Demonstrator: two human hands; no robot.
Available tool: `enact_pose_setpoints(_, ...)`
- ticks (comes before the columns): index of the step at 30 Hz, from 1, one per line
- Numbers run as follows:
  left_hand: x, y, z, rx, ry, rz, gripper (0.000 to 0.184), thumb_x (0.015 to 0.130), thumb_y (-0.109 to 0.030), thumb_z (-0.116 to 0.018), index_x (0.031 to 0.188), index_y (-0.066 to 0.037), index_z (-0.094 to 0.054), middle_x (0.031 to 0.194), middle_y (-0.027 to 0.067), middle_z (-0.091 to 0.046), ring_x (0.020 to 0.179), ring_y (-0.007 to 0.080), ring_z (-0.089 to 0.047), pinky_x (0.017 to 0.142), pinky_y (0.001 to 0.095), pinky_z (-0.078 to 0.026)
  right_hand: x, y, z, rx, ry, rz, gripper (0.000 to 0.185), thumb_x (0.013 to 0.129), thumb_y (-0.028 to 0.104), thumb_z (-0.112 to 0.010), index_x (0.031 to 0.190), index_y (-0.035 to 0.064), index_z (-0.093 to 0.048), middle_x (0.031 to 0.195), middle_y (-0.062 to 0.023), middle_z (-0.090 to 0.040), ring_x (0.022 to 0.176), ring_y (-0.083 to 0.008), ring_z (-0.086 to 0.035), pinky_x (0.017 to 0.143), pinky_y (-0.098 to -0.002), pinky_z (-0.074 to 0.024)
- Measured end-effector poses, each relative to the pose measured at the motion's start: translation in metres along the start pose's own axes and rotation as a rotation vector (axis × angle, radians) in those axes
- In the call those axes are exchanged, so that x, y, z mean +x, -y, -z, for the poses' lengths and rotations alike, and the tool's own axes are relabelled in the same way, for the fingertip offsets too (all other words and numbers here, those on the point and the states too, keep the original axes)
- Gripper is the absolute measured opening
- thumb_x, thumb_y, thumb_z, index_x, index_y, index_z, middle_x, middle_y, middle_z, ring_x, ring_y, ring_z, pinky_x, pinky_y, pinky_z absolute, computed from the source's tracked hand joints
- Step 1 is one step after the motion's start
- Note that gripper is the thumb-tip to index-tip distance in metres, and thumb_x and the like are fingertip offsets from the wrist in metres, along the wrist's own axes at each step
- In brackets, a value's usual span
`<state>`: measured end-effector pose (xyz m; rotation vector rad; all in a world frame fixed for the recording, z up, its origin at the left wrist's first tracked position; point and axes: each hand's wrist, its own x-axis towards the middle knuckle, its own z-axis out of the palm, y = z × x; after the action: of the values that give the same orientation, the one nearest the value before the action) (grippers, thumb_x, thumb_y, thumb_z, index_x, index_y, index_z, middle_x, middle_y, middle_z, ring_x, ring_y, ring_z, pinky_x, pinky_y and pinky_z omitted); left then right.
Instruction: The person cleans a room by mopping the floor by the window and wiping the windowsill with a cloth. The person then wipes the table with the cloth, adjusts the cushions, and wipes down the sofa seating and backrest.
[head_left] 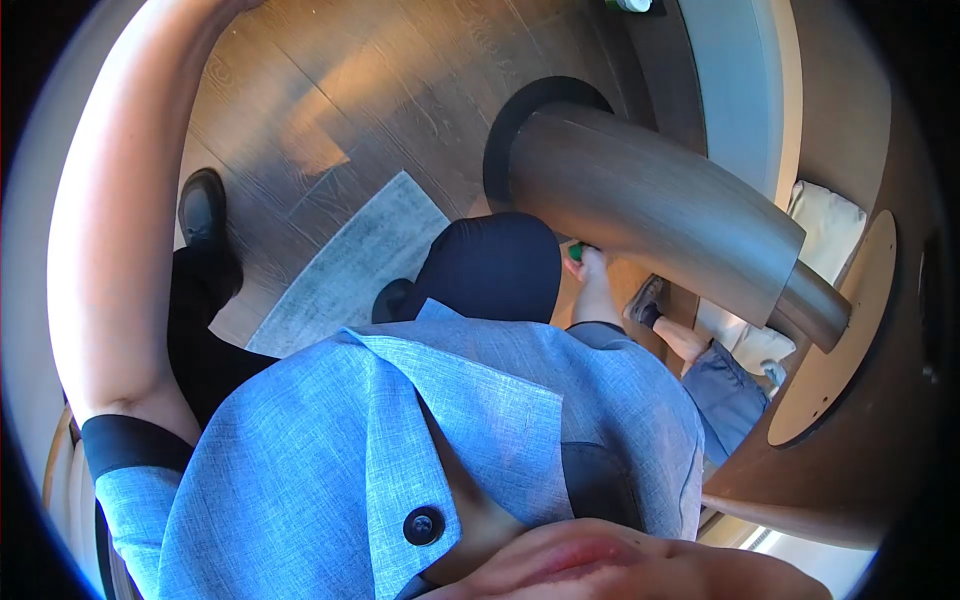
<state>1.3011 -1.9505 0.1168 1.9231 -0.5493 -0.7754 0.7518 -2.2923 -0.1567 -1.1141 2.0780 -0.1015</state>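
My right hand [590, 264] is low beside my bent knee, closed around a small green object [577, 252]. Its kind is too small to make out. That hand is near the base of a thick wood-grain table pedestal [640, 200]. My left arm [120, 220] reaches up along the left side of the view. Only a sliver of my left hand [240, 5] shows at the top edge, so its fingers are hidden.
The tabletop's underside [860, 440] is on the right. Another person's shoe [645, 298] and grey trouser leg [728, 395] are beyond the pedestal. A grey mat [345, 262] lies on the wood floor [290, 110]. A white-and-green item [632, 4] sits at the top edge.
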Motion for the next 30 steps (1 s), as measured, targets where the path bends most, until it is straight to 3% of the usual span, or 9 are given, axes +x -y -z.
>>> enact_pose_setpoints(6,-0.016,0.03,0.007,0.18,0.166,-0.276,0.031,0.083,-0.026,-0.05,0.104,-0.005,-0.06,0.094,0.0078,-0.061,0.082,0.0149,-0.058,0.075,0.0284,-0.046,-0.03,-0.011,-0.022,0.156,0.308,-0.043,0.02,0.09,0.017,-0.045,0.109,0.0133,-0.048,0.099,-0.0059,-0.058,0.082,-0.0205,-0.058,0.059,-0.0434,-0.052)
enact_pose_setpoints(7,-0.033,0.034,0.012,0.092,0.39,-0.173,0.029,0.084,-0.028,-0.052,0.102,-0.006,-0.059,0.09,0.0043,-0.06,0.088,0.0121,-0.057,0.08,0.0275,-0.045,-0.037,-0.007,-0.02,0.153,0.352,-0.061,0.022,0.089,0.018,-0.046,0.11,0.0126,-0.047,0.099,-0.0064,-0.058,0.083,-0.0203,-0.059,0.059,-0.0426,-0.052)
enact_pose_setpoints(10,-0.095,0.024,0.023,-0.206,0.8,0.14,0.021,0.08,-0.012,-0.055,0.099,-0.004,-0.06,0.083,0.0024,-0.061,0.078,0.01,-0.055,0.072,0.0257,-0.046,-0.06,0.014,-0.011,0.099,0.456,-0.026,0.026,0.089,0.019,-0.048,0.114,0.0107,-0.047,0.101,-0.0076,-0.059,0.085,-0.0199,-0.06,0.058,-0.0396,-0.0521)
enact_pose_setpoints(13,-0.092,0.038,0.024,0.202,0.945,-0.079,0.026,0.08,-0.016,-0.055,0.101,-0.001,-0.059,0.079,0.0137,-0.062,0.074,0.0231,-0.061,0.068,0.0324,-0.048,-0.118,0.049,-0.013,-0.04,0.433,0.208,0.027,0.089,0.02,-0.048,0.113,0.0076,-0.048,0.098,-0.008,-0.06,0.082,-0.0186,-0.061,0.057,-0.034,-0.0528)
enact_pose_setpoints(14,-0.088,0.059,0.015,0.245,0.825,-0.292,0.028,0.079,-0.018,-0.055,0.101,-0.001,-0.059,0.086,0.0178,-0.062,0.081,0.0304,-0.06,0.073,0.0396,-0.047,-0.157,0.073,-0.019,-0.071,0.384,0.313,0.025,0.089,0.018,-0.047,0.11,0.006,-0.05,0.096,-0.0081,-0.061,0.078,-0.0172,-0.061,0.057,-0.0313,-0.0532)
enact_pose_setpoints(17,-0.075,0.075,0.0,0.316,0.704,-0.312,0.034,0.078,-0.023,-0.053,0.105,-0.003,-0.058,0.097,0.0187,-0.061,0.098,0.0328,-0.056,0.088,0.0437,-0.042,-0.215,0.131,-0.029,-0.041,0.48,0.481,0.026,0.088,0.019,-0.048,0.11,0.0059,-0.051,0.098,-0.0074,-0.061,0.079,-0.0143,-0.06,0.053,-0.0275,-0.0513)
enact_pose_setpoints(20,-0.057,0.077,-0.001,0.583,0.961,-0.265,0.04,0.079,-0.027,-0.055,0.114,-0.007,-0.055,0.106,0.0187,-0.058,0.103,0.0337,-0.053,0.099,0.0533,-0.03,-0.281,0.173,-0.045,-0.034,0.513,0.585,0.026,0.088,0.016,-0.049,0.111,0.0041,-0.051,0.099,-0.0063,-0.06,0.082,-0.0118,-0.058,0.061,-0.0258,-0.0486)
enact_pose_setpoints(26,-0.038,0.116,-0.044,0.805,0.714,-0.118,0.042,0.079,-0.032,-0.055,0.116,-0.012,-0.055,0.113,0.0136,-0.056,0.113,0.0312,-0.048,0.099,0.0643,-0.016,-0.373,0.191,-0.054,0.241,0.659,0.685,0.026,0.087,0.009,-0.053,0.111,0.0008,-0.05,0.102,-0.0046,-0.058,0.091,-0.0103,-0.054,0.081,-0.0251,-0.0432)
enact_pose_setpoints(30,-0.061,0.144,-0.05,0.962,0.728,-0.003,0.039,0.077,-0.027,-0.054,0.114,-0.014,-0.056,0.111,0.0123,-0.059,0.11,0.0286,-0.051,0.1,0.0631,-0.012,-0.42,0.158,-0.033,0.214,0.565,0.671,0.031,0.087,0.012,-0.054,0.116,0.0026,-0.047,0.102,-0.004,-0.058,0.089,-0.0097,-0.055,0.077,-0.0248,-0.045)
